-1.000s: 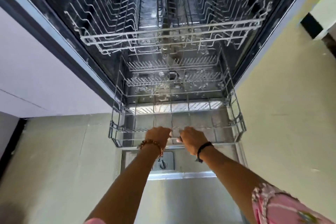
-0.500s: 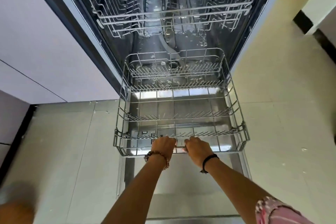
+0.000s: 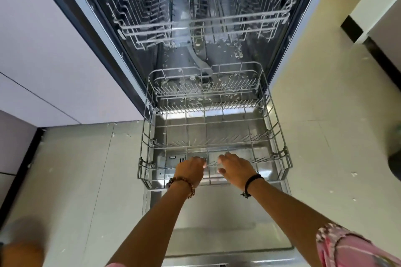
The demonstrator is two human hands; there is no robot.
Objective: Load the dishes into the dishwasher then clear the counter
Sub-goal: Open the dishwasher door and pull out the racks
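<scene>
The dishwasher (image 3: pixel 301 34) stands open, its door (image 3: pixel 217 223) folded down flat toward me. The grey wire lower rack (image 3: pixel 145 136) is pulled out over the door and holds nothing. Higher up, the upper rack (image 3: pixel 204 26) sits inside the tub, also with nothing in it. My left hand (image 3: pixel 189 170) curls over the middle of the lower rack's front rail. Just to its right, my right hand (image 3: pixel 236 168) is at the same rail with finger and thumb spread apart. No dishes are in view.
White cabinet fronts (image 3: pixel 54 60) flank the dishwasher on the left. Pale floor tiles (image 3: pixel 325 136) lie on both sides of the door. A dark rounded object (image 3: pixel 395 165) sits at the right edge, and a white unit with a black base (image 3: pixel 368 17) stands far right.
The lower rack has slid out toward me over the door, pulled by both hands. My right hand's fingers have now loosened from the front rail.
</scene>
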